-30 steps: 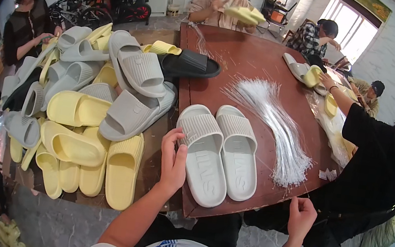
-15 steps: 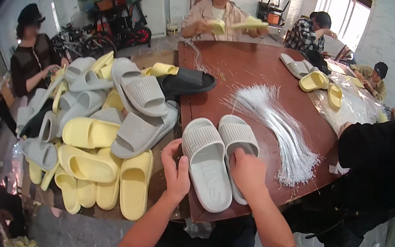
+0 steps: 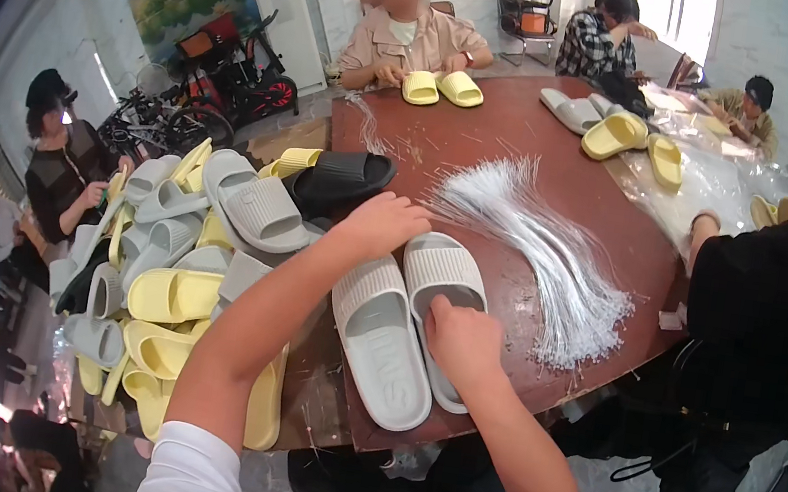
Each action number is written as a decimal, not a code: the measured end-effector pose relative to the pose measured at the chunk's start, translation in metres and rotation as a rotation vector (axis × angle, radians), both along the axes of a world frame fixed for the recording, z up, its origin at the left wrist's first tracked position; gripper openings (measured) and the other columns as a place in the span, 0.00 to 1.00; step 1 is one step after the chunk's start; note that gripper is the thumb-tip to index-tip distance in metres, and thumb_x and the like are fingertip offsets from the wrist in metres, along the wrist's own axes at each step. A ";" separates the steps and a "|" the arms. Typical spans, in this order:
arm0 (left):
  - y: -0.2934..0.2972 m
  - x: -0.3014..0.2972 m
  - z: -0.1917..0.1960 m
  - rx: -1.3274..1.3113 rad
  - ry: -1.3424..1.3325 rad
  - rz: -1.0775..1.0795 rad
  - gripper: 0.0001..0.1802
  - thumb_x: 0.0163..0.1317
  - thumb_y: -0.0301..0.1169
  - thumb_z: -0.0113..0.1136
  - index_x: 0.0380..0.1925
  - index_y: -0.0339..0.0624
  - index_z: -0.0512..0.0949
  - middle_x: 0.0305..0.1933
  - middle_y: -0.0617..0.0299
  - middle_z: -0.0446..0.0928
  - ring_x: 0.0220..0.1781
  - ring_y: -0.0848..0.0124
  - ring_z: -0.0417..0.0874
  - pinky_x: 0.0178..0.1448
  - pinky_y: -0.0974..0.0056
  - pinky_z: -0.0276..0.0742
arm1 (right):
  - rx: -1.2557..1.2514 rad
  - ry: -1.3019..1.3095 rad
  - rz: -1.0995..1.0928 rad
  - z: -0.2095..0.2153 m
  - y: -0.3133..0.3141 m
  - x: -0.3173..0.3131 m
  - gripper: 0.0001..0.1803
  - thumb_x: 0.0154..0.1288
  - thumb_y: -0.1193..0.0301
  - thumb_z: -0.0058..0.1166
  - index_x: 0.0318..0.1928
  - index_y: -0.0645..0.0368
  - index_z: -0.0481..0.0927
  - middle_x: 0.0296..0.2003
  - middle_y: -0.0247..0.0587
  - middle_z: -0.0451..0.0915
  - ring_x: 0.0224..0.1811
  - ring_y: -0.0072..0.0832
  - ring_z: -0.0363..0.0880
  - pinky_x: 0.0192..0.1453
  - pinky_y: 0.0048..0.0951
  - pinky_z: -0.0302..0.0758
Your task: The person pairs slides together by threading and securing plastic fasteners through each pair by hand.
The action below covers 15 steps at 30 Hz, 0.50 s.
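Note:
A pair of light grey slippers, the left slipper (image 3: 389, 366) and the right slipper (image 3: 442, 261), lies side by side on the near table edge, toes pointing away from me. My left hand (image 3: 387, 225) is at their toe end, its fingers bent and close together; anything in the fingertips is too small to make out. Inside the foot opening of the right slipper, just below its ribbed strap, my right hand (image 3: 464, 341) is closed. Its fingertips are partly hidden there. A fanned bundle of thin white ties (image 3: 552, 268) lies to the right of the pair.
A heap of grey and yellow slippers (image 3: 167, 296) rises at my left, with a black slipper (image 3: 337, 183) at its far side. Across the brown table (image 3: 490, 139), a person handles yellow slippers (image 3: 421, 88). Another person's black sleeve (image 3: 751, 286) is at the right, by clear plastic sheeting (image 3: 689, 187).
My left hand has moved from beside the left slipper forward to the toes, the forearm now crossing the heap. My right hand stays in the right slipper. The person opposite has lowered yellow slippers onto the table.

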<state>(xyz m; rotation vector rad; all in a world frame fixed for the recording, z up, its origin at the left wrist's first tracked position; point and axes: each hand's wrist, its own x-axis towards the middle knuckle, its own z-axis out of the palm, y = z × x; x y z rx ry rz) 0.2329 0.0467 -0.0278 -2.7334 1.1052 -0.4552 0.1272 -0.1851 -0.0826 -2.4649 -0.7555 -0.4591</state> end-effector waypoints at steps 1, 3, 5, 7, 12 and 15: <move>0.002 0.000 0.004 0.024 0.016 -0.004 0.18 0.55 0.22 0.60 0.48 0.41 0.82 0.57 0.58 0.81 0.51 0.53 0.82 0.56 0.56 0.78 | 0.000 0.010 -0.005 0.001 -0.001 0.001 0.10 0.67 0.64 0.55 0.30 0.54 0.77 0.20 0.46 0.81 0.24 0.47 0.84 0.28 0.49 0.78; 0.007 -0.002 0.015 0.163 0.040 0.122 0.15 0.56 0.23 0.61 0.45 0.40 0.82 0.53 0.57 0.83 0.49 0.55 0.83 0.54 0.56 0.78 | 0.015 0.040 -0.008 0.004 -0.003 0.002 0.09 0.67 0.65 0.55 0.31 0.54 0.77 0.21 0.46 0.82 0.25 0.47 0.84 0.28 0.50 0.78; 0.020 -0.011 0.026 0.296 0.067 0.186 0.13 0.56 0.24 0.62 0.44 0.39 0.82 0.51 0.56 0.83 0.48 0.55 0.83 0.54 0.56 0.78 | 0.075 0.070 0.012 0.006 -0.009 0.004 0.09 0.67 0.65 0.55 0.31 0.55 0.77 0.22 0.47 0.82 0.26 0.47 0.84 0.29 0.49 0.78; 0.036 -0.030 0.026 -0.026 0.004 0.300 0.10 0.60 0.25 0.63 0.42 0.38 0.82 0.46 0.56 0.84 0.45 0.60 0.84 0.49 0.58 0.80 | 0.119 0.097 0.020 0.004 -0.012 0.003 0.08 0.66 0.66 0.56 0.31 0.56 0.77 0.24 0.48 0.83 0.28 0.47 0.85 0.31 0.49 0.79; 0.058 -0.060 0.025 -1.104 0.462 0.848 0.08 0.68 0.29 0.65 0.42 0.37 0.81 0.39 0.60 0.83 0.37 0.69 0.85 0.40 0.61 0.82 | 0.245 0.204 0.090 0.008 -0.020 0.001 0.07 0.66 0.68 0.56 0.35 0.58 0.78 0.29 0.51 0.84 0.33 0.47 0.86 0.36 0.47 0.80; 0.047 -0.066 0.011 -1.216 0.587 0.876 0.08 0.69 0.29 0.65 0.43 0.38 0.80 0.38 0.62 0.82 0.36 0.72 0.84 0.37 0.65 0.81 | 0.367 0.254 0.162 0.011 -0.022 0.001 0.07 0.65 0.70 0.56 0.38 0.61 0.81 0.32 0.50 0.85 0.37 0.47 0.86 0.41 0.46 0.80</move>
